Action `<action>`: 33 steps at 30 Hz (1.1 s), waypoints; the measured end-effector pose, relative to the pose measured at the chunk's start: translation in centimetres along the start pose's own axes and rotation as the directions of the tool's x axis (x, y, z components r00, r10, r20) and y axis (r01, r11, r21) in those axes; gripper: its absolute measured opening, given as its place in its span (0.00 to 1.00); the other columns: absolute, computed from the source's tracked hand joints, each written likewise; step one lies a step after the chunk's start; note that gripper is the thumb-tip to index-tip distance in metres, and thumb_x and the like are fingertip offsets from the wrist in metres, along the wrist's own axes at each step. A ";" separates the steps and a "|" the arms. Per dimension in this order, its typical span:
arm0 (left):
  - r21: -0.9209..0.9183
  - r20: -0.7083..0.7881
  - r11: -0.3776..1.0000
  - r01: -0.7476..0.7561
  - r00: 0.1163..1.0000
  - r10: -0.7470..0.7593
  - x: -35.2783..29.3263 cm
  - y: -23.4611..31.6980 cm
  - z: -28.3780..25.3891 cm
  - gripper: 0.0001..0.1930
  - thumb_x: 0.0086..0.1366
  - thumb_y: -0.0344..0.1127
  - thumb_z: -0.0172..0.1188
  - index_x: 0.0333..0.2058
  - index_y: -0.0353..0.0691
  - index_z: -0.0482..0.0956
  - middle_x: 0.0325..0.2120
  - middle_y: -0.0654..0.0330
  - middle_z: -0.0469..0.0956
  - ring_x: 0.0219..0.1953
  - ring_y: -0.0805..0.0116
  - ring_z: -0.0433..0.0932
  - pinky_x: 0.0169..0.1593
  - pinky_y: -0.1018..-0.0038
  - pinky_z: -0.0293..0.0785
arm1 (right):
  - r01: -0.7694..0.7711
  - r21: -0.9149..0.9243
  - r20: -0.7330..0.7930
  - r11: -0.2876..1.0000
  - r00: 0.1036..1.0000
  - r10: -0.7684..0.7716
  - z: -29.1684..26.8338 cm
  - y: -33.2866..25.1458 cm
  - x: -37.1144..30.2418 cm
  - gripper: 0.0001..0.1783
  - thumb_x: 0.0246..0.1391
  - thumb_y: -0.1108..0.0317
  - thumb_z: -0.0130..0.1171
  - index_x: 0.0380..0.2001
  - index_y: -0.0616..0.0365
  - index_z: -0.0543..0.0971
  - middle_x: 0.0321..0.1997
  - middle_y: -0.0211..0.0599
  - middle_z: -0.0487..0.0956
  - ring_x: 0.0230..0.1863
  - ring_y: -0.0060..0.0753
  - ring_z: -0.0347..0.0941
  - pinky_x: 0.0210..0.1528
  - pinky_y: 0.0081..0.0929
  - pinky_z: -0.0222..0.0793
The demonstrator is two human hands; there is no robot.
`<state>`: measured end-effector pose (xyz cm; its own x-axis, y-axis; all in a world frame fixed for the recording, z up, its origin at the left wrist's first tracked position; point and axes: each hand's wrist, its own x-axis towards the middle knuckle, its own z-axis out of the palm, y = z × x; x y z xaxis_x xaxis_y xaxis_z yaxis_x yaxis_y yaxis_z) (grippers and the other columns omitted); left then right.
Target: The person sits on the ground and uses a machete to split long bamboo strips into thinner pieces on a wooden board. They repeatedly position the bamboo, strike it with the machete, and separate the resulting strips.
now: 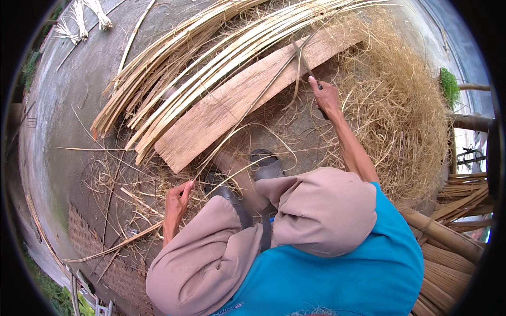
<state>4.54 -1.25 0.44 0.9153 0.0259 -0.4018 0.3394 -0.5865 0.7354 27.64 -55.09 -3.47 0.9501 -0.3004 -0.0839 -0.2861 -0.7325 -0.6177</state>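
My right hand (325,98) is closed around the dark handle of a knife (307,64), whose blade points away and to the left over the wooden board (211,124). A long, thin bamboo strip (265,90) slants across the board and meets the blade near its far end; whether the blade cuts into it is too small to tell. Low on the left, my left hand (178,202) pinches what looks like the near end of this strip between thumb and fingers. A loose curl of shaving (298,95) hangs below the blade.
Long split bamboo strips (174,79) lie beyond the board in a curved bundle. Fine shavings (400,105) heap up on the right. Pale bundles (79,18) lie far left, a woven mat (95,239) near left. Bamboo poles (443,234) stand at the right.
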 end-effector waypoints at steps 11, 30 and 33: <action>-0.128 -0.038 0.949 0.288 0.955 -0.295 -10.5 -7.4 -4.8 0.16 0.75 0.41 0.58 0.46 0.32 0.85 0.23 0.72 0.72 0.27 0.82 0.64 0.31 0.77 0.68 | 0.100 -0.071 0.136 0.992 0.987 -0.090 2.1 -3.8 4.7 0.38 0.63 0.31 0.53 0.16 0.56 0.74 0.12 0.33 0.70 0.15 0.28 0.65 0.17 0.35 0.59; 0.026 -0.052 0.998 0.065 0.997 -0.063 -0.5 -1.8 -0.1 0.22 0.70 0.50 0.63 0.54 0.42 0.83 0.32 0.56 0.84 0.29 0.69 0.76 0.36 0.71 0.72 | 0.264 -0.225 0.087 0.938 0.964 -0.250 2.4 -3.9 -1.0 0.40 0.62 0.32 0.55 0.19 0.64 0.77 0.15 0.50 0.74 0.17 0.46 0.71 0.25 0.46 0.66; 0.032 0.224 0.905 0.425 0.879 -0.421 -5.1 -8.5 -6.6 0.20 0.71 0.52 0.62 0.46 0.40 0.87 0.25 0.65 0.80 0.26 0.76 0.69 0.31 0.73 0.66 | 0.214 -0.174 0.076 0.961 0.976 -0.204 1.8 -3.1 1.6 0.41 0.63 0.33 0.55 0.19 0.65 0.76 0.14 0.50 0.74 0.18 0.45 0.73 0.25 0.45 0.66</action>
<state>-1.60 8.93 -0.12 0.6135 0.0882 -0.7847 0.6889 -0.5454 0.4774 30.26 -52.20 -3.15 0.9951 -0.0974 -0.0158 -0.0931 -0.8746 -0.4759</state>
